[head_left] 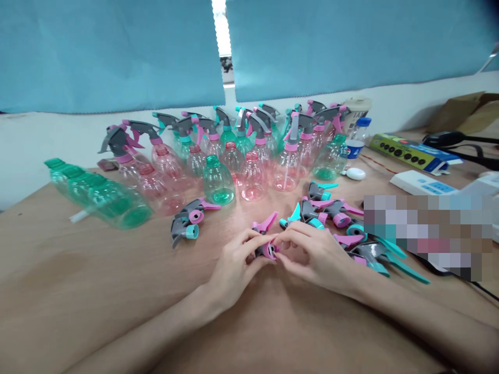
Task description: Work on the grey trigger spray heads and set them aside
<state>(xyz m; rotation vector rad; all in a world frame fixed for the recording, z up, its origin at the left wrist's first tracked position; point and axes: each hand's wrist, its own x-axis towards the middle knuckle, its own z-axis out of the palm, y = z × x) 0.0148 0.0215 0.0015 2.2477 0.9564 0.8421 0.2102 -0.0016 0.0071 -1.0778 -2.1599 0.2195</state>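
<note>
A grey-and-pink trigger spray head (268, 250) is held low over the table, its round collar opening turned toward me. My left hand (236, 267) is closed around its left side. The thumb and fingers of my right hand (317, 257) pinch the collar's right edge; whether a small part sits between them is hidden. Just right of my hands lies a loose pile of spray heads in grey with pink or teal, including a teal-collared spray head (319, 193). Two more lie to the left, one of them a grey-and-teal spray head (187, 230).
Beyond my hands stand several pink and green bottles, such as an open green bottle (218, 182) and an open pink bottle (253, 179); many at the back carry spray heads. Green bottles (113, 200) lie at left. A white power strip (423, 184) and a yellow-green box (409, 153) are at right.
</note>
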